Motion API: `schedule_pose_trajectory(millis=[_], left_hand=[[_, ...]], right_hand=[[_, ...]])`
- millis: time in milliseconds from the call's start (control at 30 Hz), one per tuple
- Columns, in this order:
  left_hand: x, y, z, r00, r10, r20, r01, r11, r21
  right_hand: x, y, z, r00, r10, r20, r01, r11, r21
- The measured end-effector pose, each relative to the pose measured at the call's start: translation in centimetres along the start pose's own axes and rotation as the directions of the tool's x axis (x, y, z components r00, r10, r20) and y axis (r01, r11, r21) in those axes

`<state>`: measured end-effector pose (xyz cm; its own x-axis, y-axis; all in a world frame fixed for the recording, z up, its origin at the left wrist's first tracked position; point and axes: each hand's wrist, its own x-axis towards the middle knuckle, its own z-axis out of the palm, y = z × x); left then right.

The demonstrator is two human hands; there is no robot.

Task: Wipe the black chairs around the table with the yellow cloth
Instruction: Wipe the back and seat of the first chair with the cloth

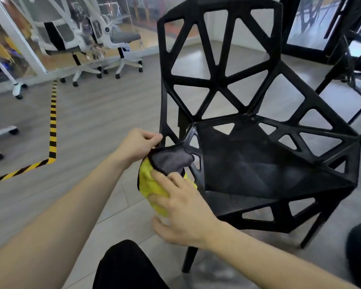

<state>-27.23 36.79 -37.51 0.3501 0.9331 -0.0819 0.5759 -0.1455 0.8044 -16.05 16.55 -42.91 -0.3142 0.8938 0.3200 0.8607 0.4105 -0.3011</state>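
Observation:
A black chair [258, 159] with a lattice of triangular holes in back and seat fills the middle and right of the head view. At its front left corner I hold the yellow cloth [149, 184], which has a grey underside and a black hem. My left hand [140, 144] pinches the cloth's upper edge between thumb and fingers. My right hand [181, 207] lies over the yellow side with fingers spread, gripping it from the right. The cloth hangs beside the seat edge; whether it touches the chair I cannot tell.
Two white office chairs [121, 42] on castors stand at the back left before a glass partition. Yellow-black tape [53, 122] runs across the grey floor. Another black frame [354, 65] rises at the far right. My dark trouser leg [123, 268] shows at the bottom.

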Motion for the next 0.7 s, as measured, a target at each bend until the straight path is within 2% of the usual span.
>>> schedule_pose_trajectory(millis=[67,133,200,267,367,433,533,700], left_hand=[[0.0,0.1,0.1,1.0,0.006,-0.01,-0.005,0.994,0.112],[-0.4,0.4,0.4,0.999,0.029,-0.046,-0.021,0.986,0.166],[-0.7,0.5,0.6,0.998,0.027,-0.049,-0.02,0.99,0.142],[-1.1,0.5,0.8,0.999,-0.011,-0.032,0.013,0.998,0.061],[-1.3,0.8,1.3,0.998,-0.029,-0.061,0.031,0.999,0.026],[-1.4,1.0,1.5,0.996,-0.034,-0.086,0.035,0.999,0.012],[-1.6,0.7,1.6,0.995,-0.044,-0.09,0.042,0.999,-0.024],[-1.3,0.1,2.0,0.995,-0.026,-0.1,0.019,0.997,-0.068]], right_hand=[[-1.1,1.9,-0.2,0.979,-0.203,0.011,0.204,0.979,-0.023],[-0.2,4.4,-0.5,0.966,-0.251,-0.055,0.253,0.967,0.024],[1.0,6.3,-0.4,0.98,-0.145,-0.134,0.156,0.985,0.075],[1.9,8.8,-0.5,0.978,0.052,-0.201,-0.035,0.995,0.09],[4.8,14.1,-1.1,0.908,0.405,-0.112,-0.403,0.914,0.038],[7.5,15.6,-1.4,0.869,0.495,-0.033,-0.493,0.869,0.052],[8.4,14.4,-1.4,0.884,0.464,0.057,-0.468,0.877,0.109],[0.4,10.2,-4.3,0.921,0.354,0.166,-0.377,0.916,0.139]])
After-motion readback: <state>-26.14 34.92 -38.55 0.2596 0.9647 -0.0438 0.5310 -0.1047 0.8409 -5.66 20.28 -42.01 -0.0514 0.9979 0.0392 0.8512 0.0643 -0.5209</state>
